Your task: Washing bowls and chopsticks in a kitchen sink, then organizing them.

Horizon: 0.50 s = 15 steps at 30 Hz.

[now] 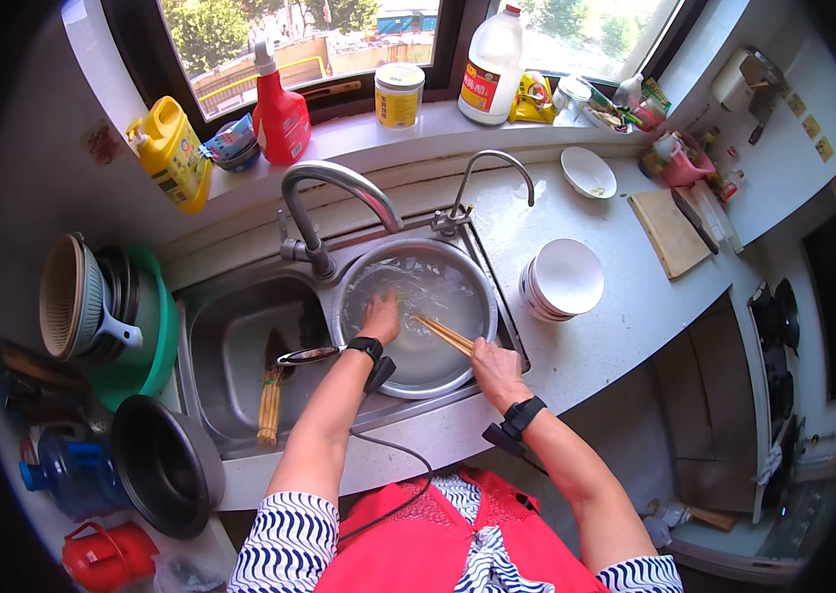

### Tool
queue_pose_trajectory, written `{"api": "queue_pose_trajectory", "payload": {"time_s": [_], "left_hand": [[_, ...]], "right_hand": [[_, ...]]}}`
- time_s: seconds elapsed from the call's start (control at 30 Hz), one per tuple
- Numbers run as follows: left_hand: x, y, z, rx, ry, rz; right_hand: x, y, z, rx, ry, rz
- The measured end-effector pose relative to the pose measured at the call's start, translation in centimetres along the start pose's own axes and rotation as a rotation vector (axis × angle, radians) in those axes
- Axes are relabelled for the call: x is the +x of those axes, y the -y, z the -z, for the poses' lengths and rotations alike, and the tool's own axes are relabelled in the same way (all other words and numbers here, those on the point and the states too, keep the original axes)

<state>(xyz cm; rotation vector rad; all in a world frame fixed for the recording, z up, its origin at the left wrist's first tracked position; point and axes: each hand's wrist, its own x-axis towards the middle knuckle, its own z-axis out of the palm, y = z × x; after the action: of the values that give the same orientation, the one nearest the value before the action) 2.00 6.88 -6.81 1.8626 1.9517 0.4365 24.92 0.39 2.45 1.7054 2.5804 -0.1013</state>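
A round metal basin [490, 285] of cloudy water sits over the right sink bowl. My left hand [382, 319] reaches into it, fingertips at or under the water, so its grip is unclear. With my right hand [497, 370] I hold several wooden chopsticks [446, 335] at the basin's right rim, their tips pointing inward over the water. A black-and-silver utensil handle [310, 356] juts left from the basin, partly behind my left wrist. In the left sink bowl [229, 370] lies a tied bamboo brush [269, 408].
A tall faucet [340, 174] arches behind the basin, beside a thinner tap [492, 156]. Stacked bowls [566, 278] stand right, before a plate [588, 172] and a cutting board [670, 233] with a knife [693, 220]. A dark pot [165, 467] sits at left.
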Motion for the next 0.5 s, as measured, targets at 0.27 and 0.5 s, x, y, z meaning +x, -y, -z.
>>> {"api": "queue_pose_trajectory", "payload": {"time_s": [0.27,0.5], "left_hand": [[-6.0,-7.1,0.2,-0.286,-0.008,-0.563],[-3.4,-2.3,-0.9,-0.160,0.045,-0.363]], "right_hand": [[1.2,0.1,-0.9,-0.152,-0.159,0.039],[0.2,0.6,1.2,-0.123,-0.154,0.095]]}}
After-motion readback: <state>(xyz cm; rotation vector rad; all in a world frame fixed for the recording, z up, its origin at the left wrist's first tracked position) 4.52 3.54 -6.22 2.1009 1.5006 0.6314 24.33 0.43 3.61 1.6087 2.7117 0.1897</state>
